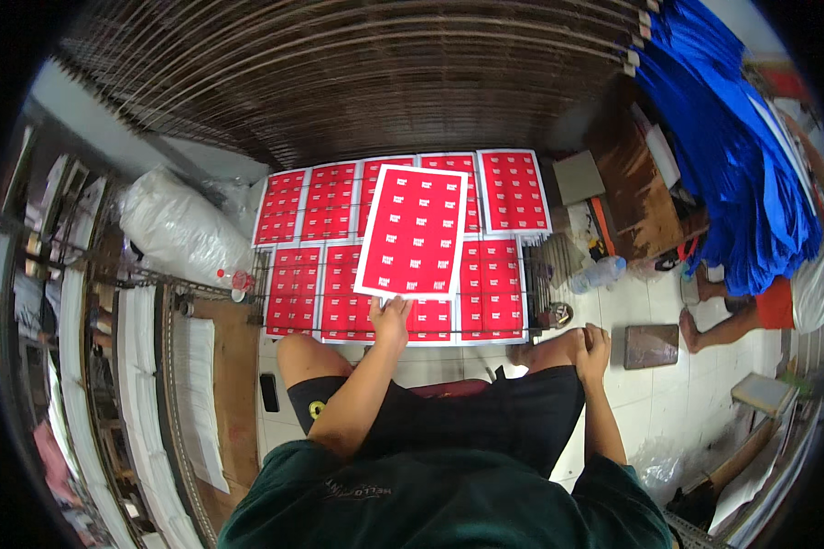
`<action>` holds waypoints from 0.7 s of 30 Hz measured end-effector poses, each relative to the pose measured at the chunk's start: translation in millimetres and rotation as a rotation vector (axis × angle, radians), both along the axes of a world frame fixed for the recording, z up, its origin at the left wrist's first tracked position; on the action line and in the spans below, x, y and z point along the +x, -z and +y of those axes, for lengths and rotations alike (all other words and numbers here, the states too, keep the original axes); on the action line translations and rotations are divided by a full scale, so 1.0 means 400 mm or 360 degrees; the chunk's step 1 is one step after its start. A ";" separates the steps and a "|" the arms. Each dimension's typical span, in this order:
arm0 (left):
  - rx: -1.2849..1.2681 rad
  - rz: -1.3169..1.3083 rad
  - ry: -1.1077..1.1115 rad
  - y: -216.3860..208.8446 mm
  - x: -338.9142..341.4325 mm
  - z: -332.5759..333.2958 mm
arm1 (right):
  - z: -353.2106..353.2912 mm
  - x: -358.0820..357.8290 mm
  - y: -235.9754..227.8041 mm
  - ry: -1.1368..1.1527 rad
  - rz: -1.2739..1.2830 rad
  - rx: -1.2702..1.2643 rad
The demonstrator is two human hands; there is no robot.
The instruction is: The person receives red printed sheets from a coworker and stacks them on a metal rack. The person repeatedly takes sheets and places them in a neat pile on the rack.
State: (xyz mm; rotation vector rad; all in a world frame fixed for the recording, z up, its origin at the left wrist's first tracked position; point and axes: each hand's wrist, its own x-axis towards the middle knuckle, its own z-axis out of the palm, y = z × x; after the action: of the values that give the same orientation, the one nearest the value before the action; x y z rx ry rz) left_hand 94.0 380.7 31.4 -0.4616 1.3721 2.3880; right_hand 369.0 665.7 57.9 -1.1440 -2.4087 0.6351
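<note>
My left hand [390,320] pinches the near edge of a sheet of paper [414,233], red with rows of small white print and a white border. The sheet is held at a slight tilt over the middle of the rack. Beneath it, similar red printed sheets [493,291] lie side by side in two rows on a wire drying rack [537,274], and the held sheet hides parts of several. My right hand [593,348] rests on my right knee, fingers laid over it, holding nothing.
More wire racks [366,73] are raised beyond the sheets. At the left are a plastic-wrapped bundle [178,224], a red-capped bottle [238,282] and a phone [268,392]. On the right floor are a clear bottle [599,274] and a brown block [651,347]; another person's legs [728,320] show beyond.
</note>
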 end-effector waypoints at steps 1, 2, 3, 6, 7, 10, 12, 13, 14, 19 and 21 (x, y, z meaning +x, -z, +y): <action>-0.0038 0.0007 0.0020 0.042 -0.030 0.041 | 0.006 -0.009 -0.001 0.0003 -0.0018 -0.0065; -0.0021 -0.0025 0.0045 0.081 -0.059 0.076 | 0.008 -0.013 0.000 0.0018 -0.0037 -0.0127; -0.0003 -0.0040 0.0066 0.088 -0.089 0.121 | 0.014 -0.020 -0.002 0.0030 -0.0037 -0.0187; 0.0049 -0.0125 -0.0059 0.159 -0.180 0.233 | 0.026 -0.030 -0.015 -0.0047 0.0017 -0.0238; 0.0100 -0.0132 -0.0122 0.185 -0.209 0.270 | 0.033 -0.032 -0.020 -0.0053 0.0022 -0.0259; 0.0039 -0.0153 -0.0113 0.242 -0.264 0.371 | 0.062 -0.023 -0.019 -0.0010 -0.0015 -0.0332; 0.0127 -0.0154 -0.0121 0.302 -0.297 0.415 | 0.073 -0.021 -0.024 0.0012 -0.0045 -0.0397; 0.0170 -0.0153 -0.0129 0.334 -0.311 0.431 | 0.080 -0.020 -0.022 0.0016 -0.0039 -0.0396; 0.0467 -0.0172 -0.0124 0.439 -0.347 0.398 | 0.087 -0.024 -0.023 -0.0013 -0.0036 -0.0406; 0.0176 -0.0182 -0.0165 0.461 -0.361 0.472 | 0.110 -0.043 -0.013 -0.0030 -0.0057 -0.0438; 0.0000 -0.0124 -0.0229 0.431 -0.349 0.507 | 0.114 -0.049 -0.020 -0.0032 -0.0053 -0.0455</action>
State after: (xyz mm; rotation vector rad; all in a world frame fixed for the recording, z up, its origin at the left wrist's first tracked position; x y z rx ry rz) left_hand -45.7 583.7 -141.0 -0.6669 1.3467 2.4549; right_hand 349.6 711.3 66.0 -1.2495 -2.4146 0.9999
